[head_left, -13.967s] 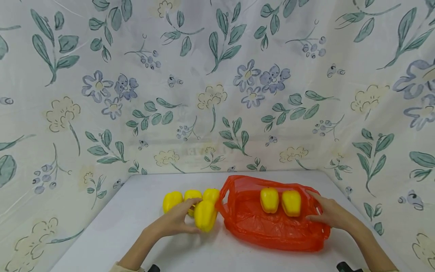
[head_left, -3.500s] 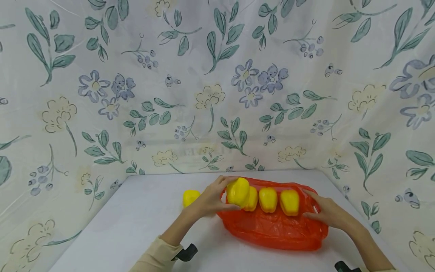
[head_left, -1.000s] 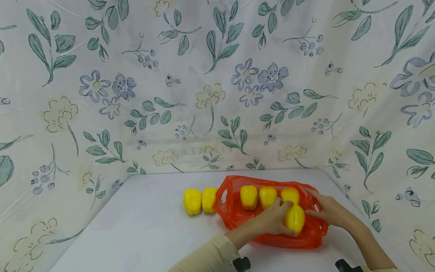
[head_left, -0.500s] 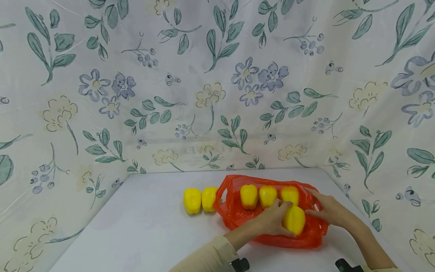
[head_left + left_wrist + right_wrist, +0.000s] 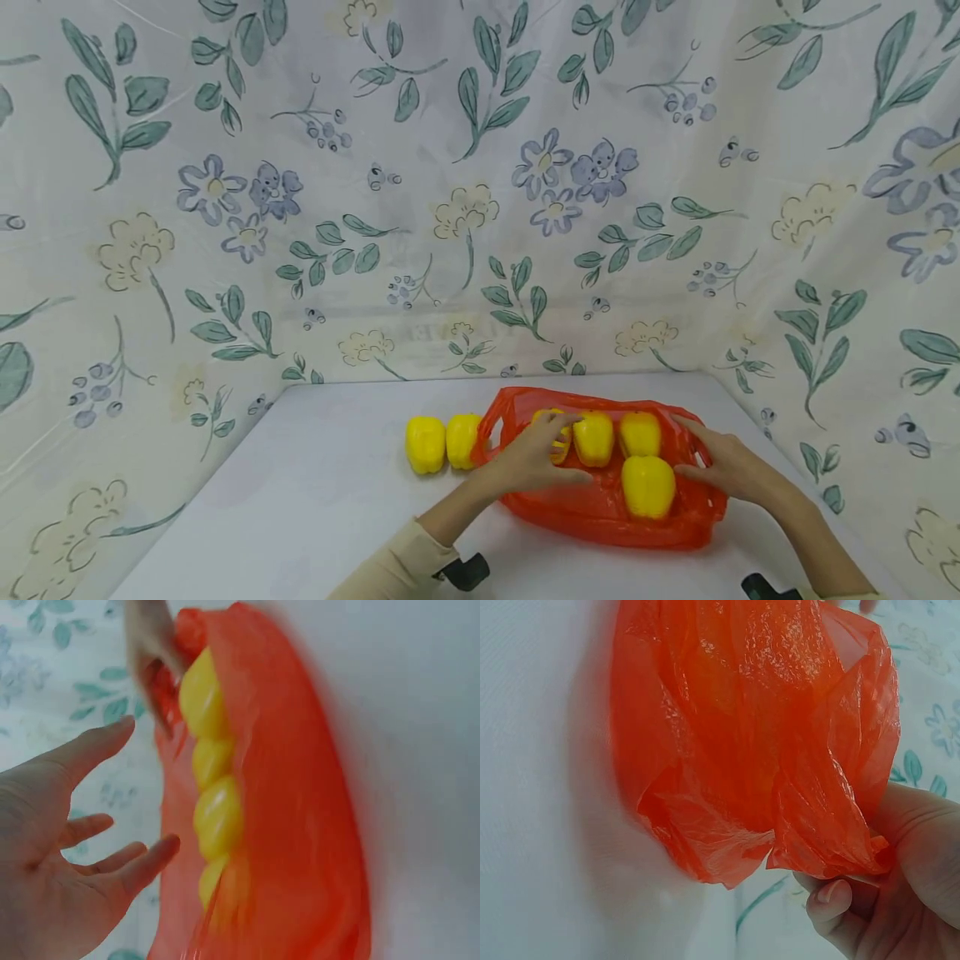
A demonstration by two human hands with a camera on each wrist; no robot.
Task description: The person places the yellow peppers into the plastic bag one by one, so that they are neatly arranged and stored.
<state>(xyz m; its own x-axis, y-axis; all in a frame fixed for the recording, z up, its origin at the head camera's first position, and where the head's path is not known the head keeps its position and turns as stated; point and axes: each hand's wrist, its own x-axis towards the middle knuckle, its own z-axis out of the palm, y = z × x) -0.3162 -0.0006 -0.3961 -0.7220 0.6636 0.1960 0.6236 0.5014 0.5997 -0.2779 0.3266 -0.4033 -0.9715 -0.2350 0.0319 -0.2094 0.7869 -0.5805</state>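
Observation:
A red plastic bag (image 5: 558,510) lies with its mouth spread on the table, several yellow bell peppers inside. Three form a back row, and another bell pepper (image 5: 648,487) sits in front at the right. Over the bag's left part is my left hand (image 5: 528,460), fingers spread and holding nothing; it partly hides the leftmost pepper of the row. In the left wrist view, that hand (image 5: 56,870) is apart from the peppers. My right hand (image 5: 723,467) holds the bag's right edge; the right wrist view shows red film between thumb and fingers.
Two more yellow bell peppers (image 5: 425,446) stand side by side on the white table (image 5: 315,500), left of the bag. The nearer one to the bag touches or almost touches its handle loop. A floral curtain (image 5: 420,250) hangs behind the table.
My left hand has let go of the pepper at the bag's front right and moved left. Over the longer span, peppers have gone from the table into the bag. The right hand has stayed put.

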